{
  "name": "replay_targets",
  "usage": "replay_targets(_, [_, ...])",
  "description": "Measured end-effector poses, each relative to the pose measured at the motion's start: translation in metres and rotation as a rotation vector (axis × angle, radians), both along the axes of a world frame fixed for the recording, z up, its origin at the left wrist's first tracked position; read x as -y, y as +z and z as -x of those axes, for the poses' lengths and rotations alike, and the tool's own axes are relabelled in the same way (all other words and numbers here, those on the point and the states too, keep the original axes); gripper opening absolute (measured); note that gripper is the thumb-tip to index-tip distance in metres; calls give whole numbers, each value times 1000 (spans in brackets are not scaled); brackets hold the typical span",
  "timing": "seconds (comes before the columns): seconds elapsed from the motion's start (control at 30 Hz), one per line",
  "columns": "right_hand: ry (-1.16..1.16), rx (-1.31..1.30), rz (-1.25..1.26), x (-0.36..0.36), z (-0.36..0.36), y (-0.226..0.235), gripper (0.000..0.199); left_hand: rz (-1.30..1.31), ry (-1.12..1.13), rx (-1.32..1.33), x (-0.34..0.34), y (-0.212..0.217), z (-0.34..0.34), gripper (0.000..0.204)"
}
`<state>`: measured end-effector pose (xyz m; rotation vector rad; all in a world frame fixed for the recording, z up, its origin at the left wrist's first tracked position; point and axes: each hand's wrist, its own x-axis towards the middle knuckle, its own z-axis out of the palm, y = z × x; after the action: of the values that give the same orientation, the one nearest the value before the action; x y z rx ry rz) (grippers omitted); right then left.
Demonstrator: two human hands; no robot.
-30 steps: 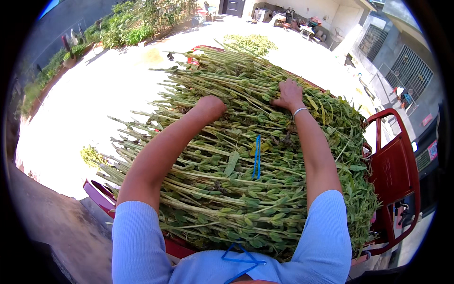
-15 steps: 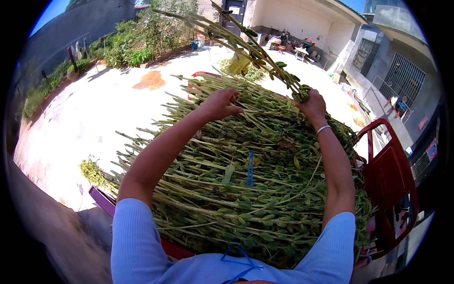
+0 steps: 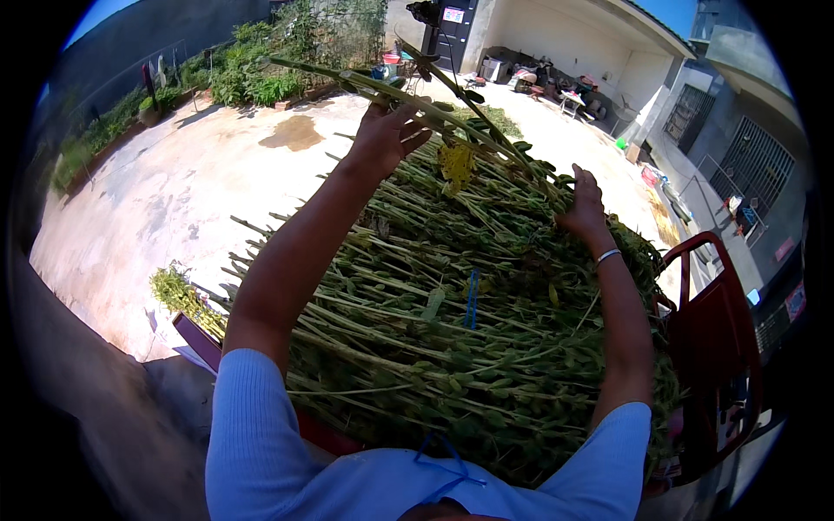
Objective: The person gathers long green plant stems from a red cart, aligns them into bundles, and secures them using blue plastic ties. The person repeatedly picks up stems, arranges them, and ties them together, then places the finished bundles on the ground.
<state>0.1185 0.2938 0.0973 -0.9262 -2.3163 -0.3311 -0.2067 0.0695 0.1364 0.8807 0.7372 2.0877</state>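
Green podded stalks (image 3: 512, 156) are raised, in the head view, above the far part of a stacked heap of cut stalks (image 3: 408, 300). The left hand (image 3: 382, 139) is at their bare stems, fingers partly curled and spread; firmness of hold cannot be told. The right hand (image 3: 586, 208), at the podded end, has fingers extended and loosely parted; contact cannot be confirmed. A yellow leaf (image 3: 456, 163) hangs between the hands; a blue cord (image 3: 472, 300) lies on the heap.
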Motion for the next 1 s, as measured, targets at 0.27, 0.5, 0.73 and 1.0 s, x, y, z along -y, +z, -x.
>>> replay_targets(0.27, [416,-91,16,16,-36,-7,73,181,103,61,37,-45,-27,19])
replay_targets(0.5, [617,137,235,47,-11,-16,43,159,94,15,57,-65,-33,37])
replay_targets(0.73, [593,71,167,55,-17,-11,39,188,-219,20,88,-74,-39,69])
replay_targets(1.0, [127,330,100,96,-11,-30,65,87,-216,-208,104,-80,-49,74])
